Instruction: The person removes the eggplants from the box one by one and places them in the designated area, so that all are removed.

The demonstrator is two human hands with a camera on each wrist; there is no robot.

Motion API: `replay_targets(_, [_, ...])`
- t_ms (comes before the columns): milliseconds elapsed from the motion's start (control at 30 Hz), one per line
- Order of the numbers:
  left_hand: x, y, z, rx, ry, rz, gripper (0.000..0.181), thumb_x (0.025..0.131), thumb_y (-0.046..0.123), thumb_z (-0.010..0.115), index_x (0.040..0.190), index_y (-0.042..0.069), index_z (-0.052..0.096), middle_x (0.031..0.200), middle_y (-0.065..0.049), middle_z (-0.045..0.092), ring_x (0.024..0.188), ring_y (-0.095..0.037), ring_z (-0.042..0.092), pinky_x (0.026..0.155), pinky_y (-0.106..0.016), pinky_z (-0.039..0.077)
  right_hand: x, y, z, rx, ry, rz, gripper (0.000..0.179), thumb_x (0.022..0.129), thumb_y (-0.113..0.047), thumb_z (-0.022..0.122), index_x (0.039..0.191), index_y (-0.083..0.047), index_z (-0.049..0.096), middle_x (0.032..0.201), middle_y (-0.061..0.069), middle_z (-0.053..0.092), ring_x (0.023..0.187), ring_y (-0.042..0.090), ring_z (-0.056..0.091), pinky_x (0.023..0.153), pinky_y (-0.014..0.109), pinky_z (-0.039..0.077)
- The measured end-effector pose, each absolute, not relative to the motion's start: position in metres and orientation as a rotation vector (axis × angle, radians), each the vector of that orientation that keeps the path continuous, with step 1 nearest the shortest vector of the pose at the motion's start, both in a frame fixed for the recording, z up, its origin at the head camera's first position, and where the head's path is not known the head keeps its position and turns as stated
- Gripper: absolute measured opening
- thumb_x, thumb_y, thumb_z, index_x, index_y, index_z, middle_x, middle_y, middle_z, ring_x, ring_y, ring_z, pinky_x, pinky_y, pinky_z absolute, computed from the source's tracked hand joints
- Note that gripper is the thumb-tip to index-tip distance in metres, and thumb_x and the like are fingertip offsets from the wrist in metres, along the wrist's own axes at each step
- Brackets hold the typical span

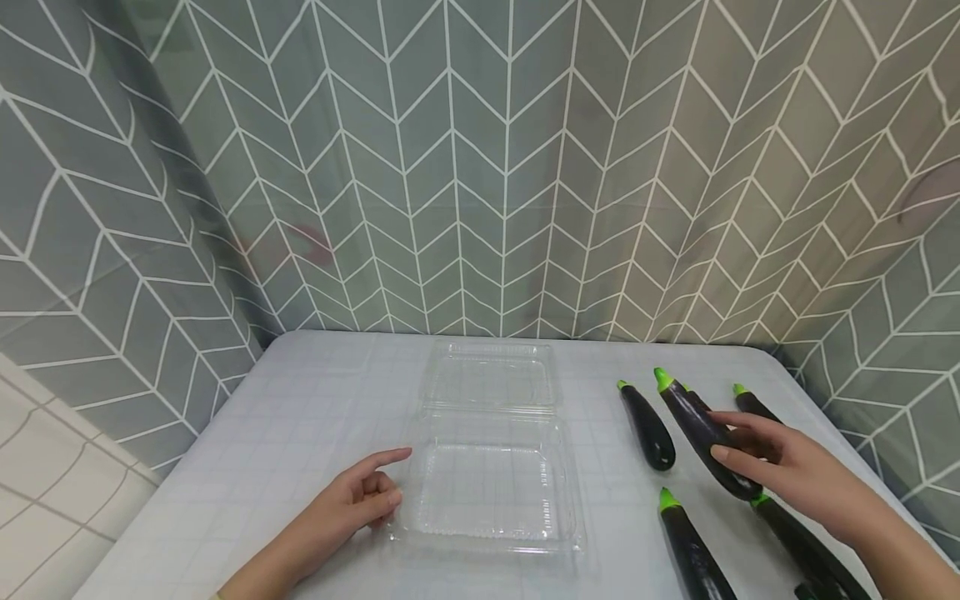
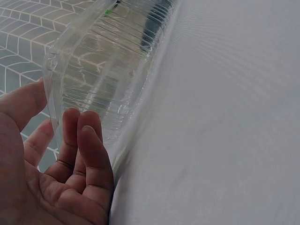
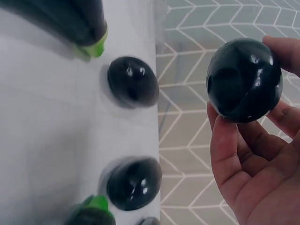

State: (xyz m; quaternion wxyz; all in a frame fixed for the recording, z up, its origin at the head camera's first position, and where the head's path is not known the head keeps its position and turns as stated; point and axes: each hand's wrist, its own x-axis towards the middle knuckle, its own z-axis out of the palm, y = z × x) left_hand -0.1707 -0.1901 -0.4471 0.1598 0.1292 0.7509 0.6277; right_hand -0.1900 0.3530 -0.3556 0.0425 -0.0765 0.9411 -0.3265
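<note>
My right hand (image 1: 783, 467) grips a dark purple eggplant (image 1: 701, 433) with a bright green cap, thumb on one side and fingers on the other. In the right wrist view, this eggplant (image 3: 243, 79) is seen end-on, raised above the table. A clear plastic clamshell container (image 1: 487, 542) lies with its lid (image 1: 487, 350) folded back toward the wall. My left hand (image 1: 348, 508) is at the container's left edge, index finger extended and other fingers loosely bent. In the left wrist view, the fingertips are against or close to the container's wall (image 2: 93, 79); contact is unclear.
Several more eggplants lie on the right of the white-covered table (image 1: 315, 400): one eggplant (image 1: 647, 425) left of the held one, another eggplant (image 1: 693, 550) nearer me, and others partly under my right arm. A patterned curtain (image 1: 480, 167) rises behind the table.
</note>
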Motion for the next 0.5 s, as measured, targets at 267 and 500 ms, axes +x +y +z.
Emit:
replay_targets(267, [-0.170, -0.191, -0.448, 0.380, 2.152, 1.788, 0.058, 0.100, 0.018, 0.061, 0.151, 0.006, 0.035, 0.087, -0.008, 0.055, 0.074, -0.013, 0.054, 0.066, -0.027, 0.048, -0.186, 0.375, -0.363, -0.147, 2.869, -1.031, 0.067, 0.098, -0.041, 0.061, 0.149, -0.003, 0.039, 0.128, 0.020, 0.056, 0.094, -0.001, 0.056, 0.068, 0.028, 0.050])
replay_targets(500, [-0.169, -0.191, -0.447, 0.389, 2.145, 1.799, 0.058, 0.100, 0.017, 0.060, 0.151, 0.006, 0.035, 0.087, -0.009, 0.055, 0.074, -0.013, 0.054, 0.066, -0.027, 0.049, -0.180, 0.398, -0.371, -0.058, 2.877, -1.029, 0.067, 0.101, -0.039, 0.058, 0.147, 0.004, 0.036, 0.122, 0.020, 0.058, 0.088, 0.001, 0.055, 0.065, 0.028, 0.049])
